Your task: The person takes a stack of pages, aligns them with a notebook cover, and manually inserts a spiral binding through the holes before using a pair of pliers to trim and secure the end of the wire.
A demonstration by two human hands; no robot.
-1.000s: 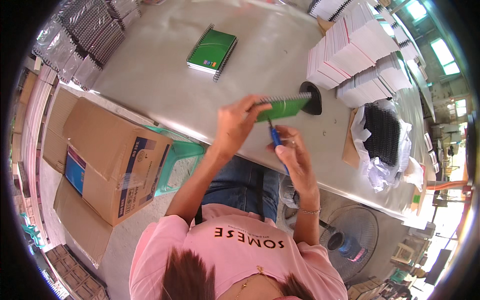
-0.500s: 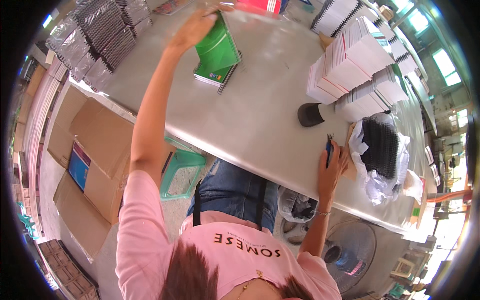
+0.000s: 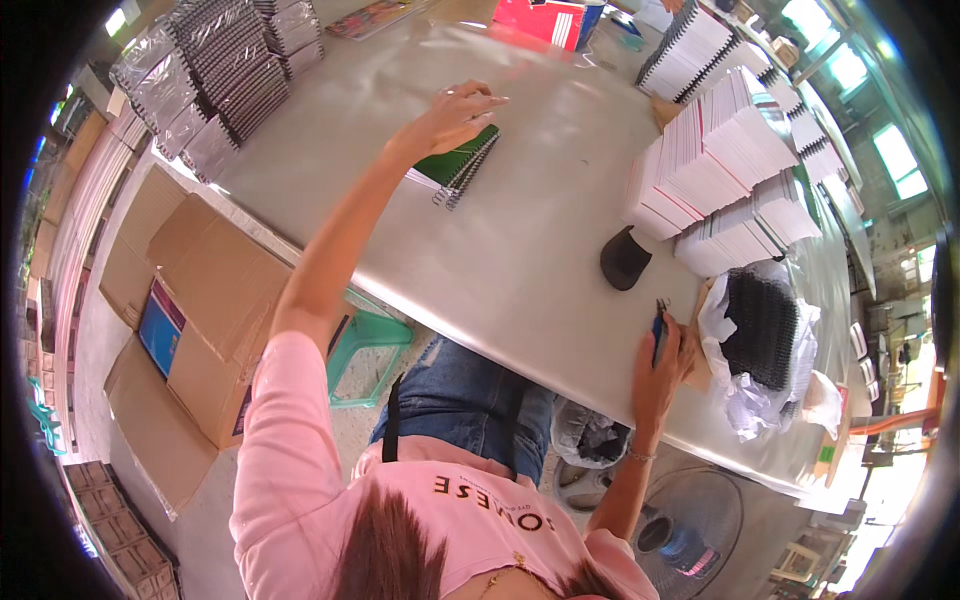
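Over a small pile of green spiral-bound notebooks (image 3: 462, 165) on the metal table, my left hand (image 3: 455, 118) is open, its fingers loosely stretched to the right. It covers part of the top green cover, and whether it touches it I cannot tell. Wire coils show along the notebooks' right side. My right hand (image 3: 662, 365) rests near the table's front edge, closed around pliers (image 3: 659, 330) with blue handles, their jaws pointing away from me. Beside that hand lies a bundle of black binding coils (image 3: 762, 330) in crumpled white wrapping.
A dark curved piece (image 3: 625, 258) lies beyond the pliers. Tall stacks of unbound pages (image 3: 715, 140) stand at the right, plastic-wrapped spiral notebooks (image 3: 225, 75) at the far left. A red booklet (image 3: 540, 22) lies at the back. Left of the table is an open cardboard box (image 3: 215, 280).
My left hand has let go of the green notebook it was holding up and has come nearer. That notebook now lies on the pile. My right hand still holds the pliers.
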